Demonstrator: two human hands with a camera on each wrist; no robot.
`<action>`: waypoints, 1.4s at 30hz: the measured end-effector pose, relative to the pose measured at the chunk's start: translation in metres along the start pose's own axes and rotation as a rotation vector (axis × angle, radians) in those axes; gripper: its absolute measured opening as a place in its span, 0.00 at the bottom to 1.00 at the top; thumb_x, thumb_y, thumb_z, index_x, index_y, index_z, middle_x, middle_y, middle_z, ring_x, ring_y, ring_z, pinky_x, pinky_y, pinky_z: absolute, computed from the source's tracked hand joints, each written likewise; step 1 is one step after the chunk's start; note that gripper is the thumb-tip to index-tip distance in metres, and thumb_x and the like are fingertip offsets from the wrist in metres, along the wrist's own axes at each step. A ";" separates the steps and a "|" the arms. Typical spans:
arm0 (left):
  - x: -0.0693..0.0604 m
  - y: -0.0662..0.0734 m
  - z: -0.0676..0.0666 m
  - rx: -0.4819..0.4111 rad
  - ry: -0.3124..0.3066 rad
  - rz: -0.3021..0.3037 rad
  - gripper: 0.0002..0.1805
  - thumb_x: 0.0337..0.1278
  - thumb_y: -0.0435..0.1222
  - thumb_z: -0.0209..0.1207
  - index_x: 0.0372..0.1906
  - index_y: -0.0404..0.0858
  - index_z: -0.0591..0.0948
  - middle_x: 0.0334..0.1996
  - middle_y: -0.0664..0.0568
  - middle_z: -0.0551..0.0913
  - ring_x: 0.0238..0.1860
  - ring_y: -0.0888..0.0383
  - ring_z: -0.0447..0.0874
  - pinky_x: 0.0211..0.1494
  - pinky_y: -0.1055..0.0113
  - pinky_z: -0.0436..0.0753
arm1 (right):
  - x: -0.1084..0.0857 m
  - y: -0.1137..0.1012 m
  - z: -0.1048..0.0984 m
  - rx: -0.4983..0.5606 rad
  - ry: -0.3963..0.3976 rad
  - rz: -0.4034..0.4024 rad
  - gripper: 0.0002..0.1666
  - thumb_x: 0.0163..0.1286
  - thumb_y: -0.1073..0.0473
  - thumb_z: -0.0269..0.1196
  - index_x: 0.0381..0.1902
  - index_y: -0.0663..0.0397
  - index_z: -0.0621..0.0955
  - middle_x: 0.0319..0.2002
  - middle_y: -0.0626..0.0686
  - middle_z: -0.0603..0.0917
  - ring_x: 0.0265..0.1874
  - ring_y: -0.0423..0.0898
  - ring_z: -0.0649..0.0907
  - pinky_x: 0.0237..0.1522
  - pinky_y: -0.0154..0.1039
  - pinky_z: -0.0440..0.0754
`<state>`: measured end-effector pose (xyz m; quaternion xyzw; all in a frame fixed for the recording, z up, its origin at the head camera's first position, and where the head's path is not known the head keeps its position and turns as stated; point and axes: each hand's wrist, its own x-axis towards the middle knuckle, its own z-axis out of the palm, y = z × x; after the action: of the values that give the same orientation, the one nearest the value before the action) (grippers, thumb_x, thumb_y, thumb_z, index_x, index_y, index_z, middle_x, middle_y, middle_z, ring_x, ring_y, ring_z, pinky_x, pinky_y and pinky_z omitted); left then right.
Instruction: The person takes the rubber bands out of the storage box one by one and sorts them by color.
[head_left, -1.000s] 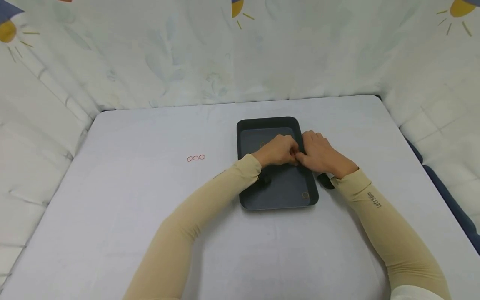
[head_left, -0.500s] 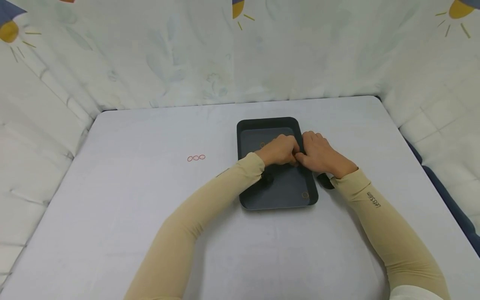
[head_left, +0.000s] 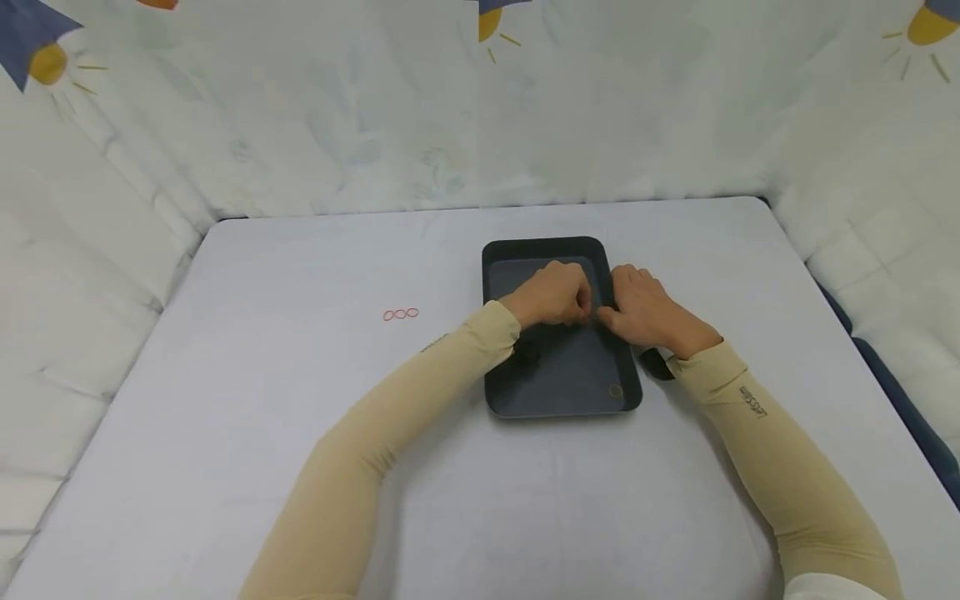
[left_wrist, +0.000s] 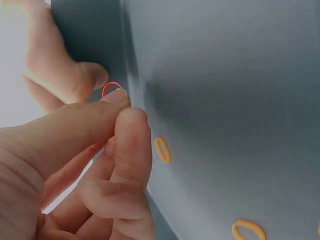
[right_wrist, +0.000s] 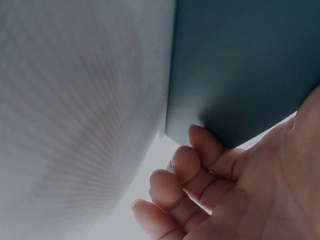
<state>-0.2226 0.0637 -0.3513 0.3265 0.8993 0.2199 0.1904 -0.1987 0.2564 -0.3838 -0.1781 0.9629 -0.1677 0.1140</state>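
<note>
My left hand [head_left: 551,293] is over the dark grey tray [head_left: 555,392], pinching a small red rubber band [left_wrist: 105,89] between thumb and index finger. Part of that band is hidden by the fingertips. At the tray's right wall, my right hand [head_left: 645,308] holds the side, with its thumb at the rim and its fingers along the outer face. The right wrist view shows those curved fingers, one fingertip touching the wall. Inside the tray lie orange rubber bands, one [left_wrist: 156,146] near the left fingers and another [left_wrist: 245,221] lower down. A yellowish band [head_left: 615,391] lies in the near right corner.
Three red rubber bands [head_left: 401,314] lie in a row on the white tablecloth [head_left: 300,375], left of the tray. A black oval object [head_left: 656,364] shows under the right wrist. A pale patterned curtain [head_left: 405,108] stands behind the table.
My left hand has drawn slightly left, away from the right thumb, with the red band between its fingers. The right hand stays at the tray's side. The head view has shifted a little.
</note>
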 end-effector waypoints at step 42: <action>-0.075 -0.038 -0.033 -0.225 0.156 0.010 0.07 0.65 0.41 0.69 0.43 0.45 0.91 0.43 0.60 0.92 0.44 0.63 0.88 0.48 0.66 0.84 | -0.003 0.014 0.000 -0.019 0.025 0.015 0.20 0.74 0.53 0.54 0.46 0.68 0.69 0.42 0.63 0.71 0.39 0.58 0.67 0.42 0.48 0.64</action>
<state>-0.2046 -0.0219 -0.3286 0.2897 0.8793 0.3451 0.1543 -0.2003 0.2703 -0.3882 -0.1697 0.9671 -0.1601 0.1014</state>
